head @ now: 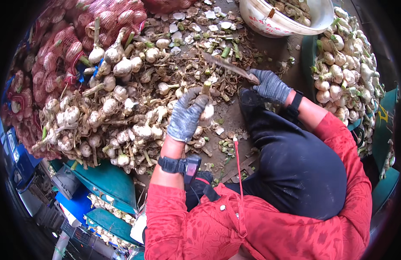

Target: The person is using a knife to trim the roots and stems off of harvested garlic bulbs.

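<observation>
My left hand (189,112), in a grey knitted glove, is closed around a garlic bulb (207,112) whose cut green stem stub points up past the fingertips. In my right hand (271,85), gloved alike, is a knife (231,67) with a stained blade that points up and left, apart from the bulb. A large heap of garlic bulbs with stems (142,130) spreads left of and below my left hand. Dry husks and cut stem pieces (224,86) cover the floor between and beyond my hands.
Red mesh sacks of garlic (109,19) lie at the upper left. A white basin (265,24) holding garlic stands at the top right. Further right, a green container (309,55) is piled with garlic bulbs (337,74). Green tubs (106,182) stand at the lower left. My bent knee is below my right hand.
</observation>
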Available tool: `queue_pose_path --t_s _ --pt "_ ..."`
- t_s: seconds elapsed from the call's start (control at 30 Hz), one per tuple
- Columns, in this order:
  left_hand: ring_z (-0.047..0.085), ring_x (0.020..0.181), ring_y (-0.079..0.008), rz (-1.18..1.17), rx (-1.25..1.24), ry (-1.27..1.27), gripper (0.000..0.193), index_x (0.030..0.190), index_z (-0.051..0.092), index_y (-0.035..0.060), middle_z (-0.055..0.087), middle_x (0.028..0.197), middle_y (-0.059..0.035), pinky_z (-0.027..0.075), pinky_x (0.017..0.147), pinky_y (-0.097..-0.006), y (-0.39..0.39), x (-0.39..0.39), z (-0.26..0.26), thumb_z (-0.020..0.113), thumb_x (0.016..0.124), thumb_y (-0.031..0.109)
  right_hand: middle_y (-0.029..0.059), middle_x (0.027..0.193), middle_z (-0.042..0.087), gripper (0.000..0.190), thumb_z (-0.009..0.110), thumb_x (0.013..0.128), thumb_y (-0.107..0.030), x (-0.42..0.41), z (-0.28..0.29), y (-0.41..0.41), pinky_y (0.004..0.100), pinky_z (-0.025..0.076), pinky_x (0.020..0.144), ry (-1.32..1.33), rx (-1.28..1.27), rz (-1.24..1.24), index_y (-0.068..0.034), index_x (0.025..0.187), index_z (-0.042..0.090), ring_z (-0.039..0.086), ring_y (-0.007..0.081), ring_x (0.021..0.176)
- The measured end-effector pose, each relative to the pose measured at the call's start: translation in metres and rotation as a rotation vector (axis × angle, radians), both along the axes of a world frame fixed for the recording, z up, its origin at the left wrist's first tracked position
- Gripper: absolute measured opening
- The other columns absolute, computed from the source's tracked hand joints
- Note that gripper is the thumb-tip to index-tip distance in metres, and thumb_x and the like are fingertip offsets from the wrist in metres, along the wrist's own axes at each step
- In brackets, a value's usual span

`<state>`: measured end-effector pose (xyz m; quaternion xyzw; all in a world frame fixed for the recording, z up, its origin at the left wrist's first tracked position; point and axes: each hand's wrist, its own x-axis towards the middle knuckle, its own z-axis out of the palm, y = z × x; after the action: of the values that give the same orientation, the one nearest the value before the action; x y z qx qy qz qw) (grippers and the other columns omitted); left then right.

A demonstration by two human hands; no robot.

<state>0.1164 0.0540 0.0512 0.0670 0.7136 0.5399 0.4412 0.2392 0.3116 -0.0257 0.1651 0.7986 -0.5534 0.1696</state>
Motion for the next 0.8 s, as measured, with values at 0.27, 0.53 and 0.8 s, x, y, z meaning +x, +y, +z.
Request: queue_pose_path --t_s 0.27,0.53,0.8 --pt "0.059 0.083 -0.0097 -0.032 0.012 0.006 0.030 0.118 0.062 0.0032 0.066 0.095 -0.0024 0.050 0.076 -0.0266 0.001 0.001 0.012 0.064 0.095 0.022 0.0189 0.090 0.068 0.036 0.067 0.076 -0.018 -0.030 0.036 -0.010 0.0432 0.052 0.078 -0.017 0.042 0.220 -0.009 0.111 0.063 0.066 0.0381 0.085" --pt "0.059 0.093 -0.0156 -0.096 0.079 -0.217 0.047 0.131 0.050 0.0013 0.063 0.110 -0.0080 0.050 0.081 -0.0327 0.025 0.000 0.007 0.065 0.094 0.025 0.0034 0.094 0.065 0.032 0.074 0.087 -0.021 -0.050 0.071 -0.037 0.0296 0.049 0.083 0.203 -0.432 -0.019 -0.005 0.112 0.062 0.057 0.0095 0.090" --pt "0.049 0.122 -0.0207 0.043 0.313 0.062 0.085 0.146 0.032 0.0071 0.048 0.135 -0.0112 0.042 0.103 -0.0349 0.029 0.008 -0.003 0.081 0.079 0.025 -0.0045 0.067 0.056 0.030 0.067 0.090 -0.042 -0.051 0.041 -0.024 0.0219 0.033 0.038 -0.296 -0.740 -0.339 -0.014 0.097 0.058 0.043 0.0048 0.044"
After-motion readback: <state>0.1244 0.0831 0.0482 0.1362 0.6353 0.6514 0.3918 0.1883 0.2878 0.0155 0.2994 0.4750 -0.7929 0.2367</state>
